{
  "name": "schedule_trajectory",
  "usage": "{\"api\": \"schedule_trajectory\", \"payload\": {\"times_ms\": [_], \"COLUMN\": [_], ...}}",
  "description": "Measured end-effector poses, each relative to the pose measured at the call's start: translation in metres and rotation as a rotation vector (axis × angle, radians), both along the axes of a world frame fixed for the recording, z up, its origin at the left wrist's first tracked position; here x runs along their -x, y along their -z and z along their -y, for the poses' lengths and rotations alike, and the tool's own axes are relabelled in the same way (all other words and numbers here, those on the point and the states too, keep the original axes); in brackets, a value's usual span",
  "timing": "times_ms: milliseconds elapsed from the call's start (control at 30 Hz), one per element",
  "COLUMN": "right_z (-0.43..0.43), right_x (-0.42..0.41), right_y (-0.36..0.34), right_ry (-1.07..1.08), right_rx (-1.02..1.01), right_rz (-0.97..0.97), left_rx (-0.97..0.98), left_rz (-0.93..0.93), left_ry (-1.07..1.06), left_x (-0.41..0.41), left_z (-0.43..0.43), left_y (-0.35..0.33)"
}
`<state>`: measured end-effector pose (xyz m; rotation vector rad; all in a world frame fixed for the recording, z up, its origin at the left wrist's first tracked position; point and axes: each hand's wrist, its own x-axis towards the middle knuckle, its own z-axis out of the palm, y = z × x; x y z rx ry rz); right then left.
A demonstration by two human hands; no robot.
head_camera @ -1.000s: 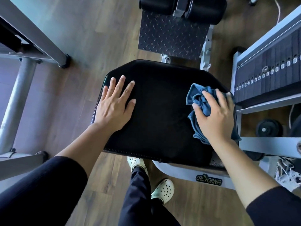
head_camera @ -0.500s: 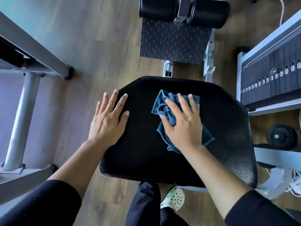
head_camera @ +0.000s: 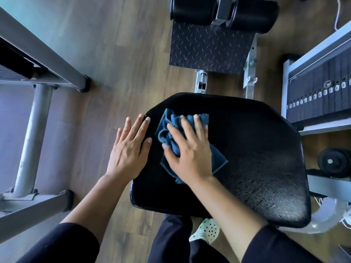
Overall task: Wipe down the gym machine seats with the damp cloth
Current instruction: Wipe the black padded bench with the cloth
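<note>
A black padded seat (head_camera: 256,158) of a gym machine fills the middle of the view. My right hand (head_camera: 190,150) presses a crumpled blue cloth (head_camera: 171,126) flat onto the seat's left part, fingers spread over it. Close beside it, my left hand (head_camera: 131,147) lies flat and open on the seat's left edge, holding nothing. The right half of the seat glistens with a damp sheen.
Two black roller pads (head_camera: 224,12) and a checker-plate footrest (head_camera: 209,48) lie beyond the seat. A weight stack (head_camera: 319,88) stands at the right, with a dumbbell (head_camera: 334,161) below it. Grey machine frame tubes (head_camera: 34,130) stand at the left on the wooden floor.
My right hand has swept the cloth from the seat's right edge across to its left part, next to my left hand. The view has shifted, so the seat sits further right.
</note>
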<state>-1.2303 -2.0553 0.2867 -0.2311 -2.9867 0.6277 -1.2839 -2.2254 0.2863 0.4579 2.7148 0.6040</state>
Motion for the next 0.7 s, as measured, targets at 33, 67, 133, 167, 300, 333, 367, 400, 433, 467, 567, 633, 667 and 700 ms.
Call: {"api": "schedule_trajectory", "payload": {"times_ms": [33, 67, 133, 167, 300, 333, 367, 400, 433, 467, 567, 633, 667, 700], "right_z": [0.005, 0.008, 0.009, 0.008, 0.0, -0.001, -0.003, -0.004, -0.005, -0.007, -0.011, -0.011, -0.01, -0.01], "right_x": [-0.01, -0.021, -0.041, -0.048, -0.06, -0.062, -0.062, -0.063, -0.064, -0.065, -0.069, -0.07, -0.069, -0.068], "right_y": [-0.003, -0.007, -0.014, -0.015, -0.023, -0.025, -0.027, -0.029, -0.031, -0.034, -0.043, -0.048, -0.049, -0.049], "right_ry": [-0.006, -0.011, -0.02, -0.027, -0.06, -0.065, -0.06, -0.035, 0.014, 0.08, 0.275, 0.36, 0.389, 0.405], "right_rx": [0.009, 0.015, 0.019, 0.022, 0.1, 0.144, 0.181, 0.205, 0.21, 0.189, 0.007, -0.072, -0.086, -0.095], "right_rz": [0.017, 0.036, 0.079, 0.101, 0.171, 0.178, 0.186, 0.195, 0.203, 0.203, 0.202, 0.25, 0.277, 0.301], "left_rx": [-0.001, -0.001, 0.007, 0.015, 0.068, 0.087, 0.106, 0.125, 0.138, 0.146, 0.187, 0.211, 0.222, 0.241], "left_rz": [0.005, 0.013, 0.025, 0.03, 0.055, 0.052, 0.05, 0.053, 0.055, 0.056, 0.043, 0.0, -0.026, -0.037], "left_ry": [-0.009, -0.02, -0.047, -0.067, -0.156, -0.177, -0.202, -0.23, -0.251, -0.261, -0.253, -0.256, -0.262, -0.264], "left_x": [-0.003, -0.006, -0.016, -0.022, -0.048, -0.055, -0.06, -0.065, -0.07, -0.073, -0.081, -0.083, -0.082, -0.082], "left_z": [0.002, 0.004, 0.006, 0.005, -0.009, -0.014, -0.021, -0.027, -0.032, -0.038, -0.053, -0.061, -0.065, -0.069], "left_y": [-0.001, -0.002, -0.008, -0.009, -0.02, -0.024, -0.027, -0.03, -0.033, -0.035, -0.044, -0.05, -0.053, -0.056]}}
